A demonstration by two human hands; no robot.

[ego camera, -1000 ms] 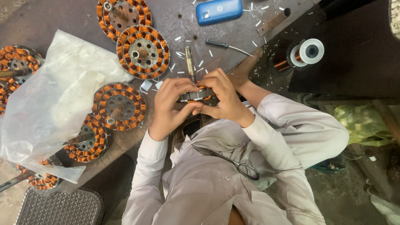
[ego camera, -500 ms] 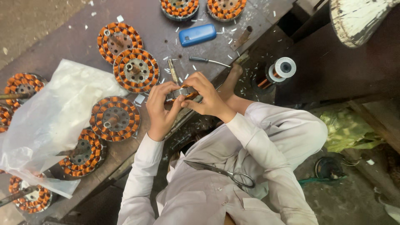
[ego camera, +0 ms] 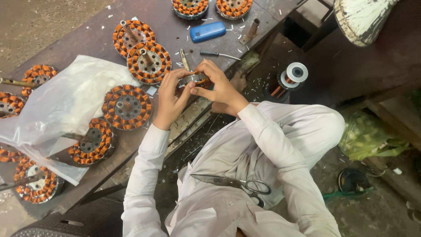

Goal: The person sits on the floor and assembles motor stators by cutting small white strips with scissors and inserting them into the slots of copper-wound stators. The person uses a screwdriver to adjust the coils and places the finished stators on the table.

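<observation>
The person sits at the edge of a dark metal workbench (ego camera: 87,48) with both hands raised over its near edge. The left hand (ego camera: 170,98) and the right hand (ego camera: 219,87) are closed together around one wound motor stator (ego camera: 196,79), a round steel core ringed with orange copper coils. Only a sliver of it shows between the fingers; it sits at the bench edge, just beside a steel shaft (ego camera: 184,59) lying on the top. The left thumb and forefinger pinch the rim from the left, and the right fingers curl over the top and far side. Both grips are clamped on the part.

Handling, judged from the like pieces on the bench:
- Weight: the laminated steel core probably makes it heavy for its size. Two-handed support suits it.
- Stiffness: the core is rigid and will not flex.
- Fragility: the copper windings are likely the weak point. Enamelled wire scratches and kinks easily.
- Grip point: take hold at the outer steel rim or the central hub, not across the coils.
- Slip: bare metal edges may be sharp and slightly oily; I cannot tell.

Nearby lie a finished stator with a shaft (ego camera: 148,61), another stator (ego camera: 127,106), a clear plastic bag (ego camera: 57,109), a blue rectangular case (ego camera: 207,31) and a screwdriver (ego camera: 219,54). Scissors (ego camera: 232,181) rest on the person's lap, and a spool of wire (ego camera: 294,73) stands on the floor.
</observation>
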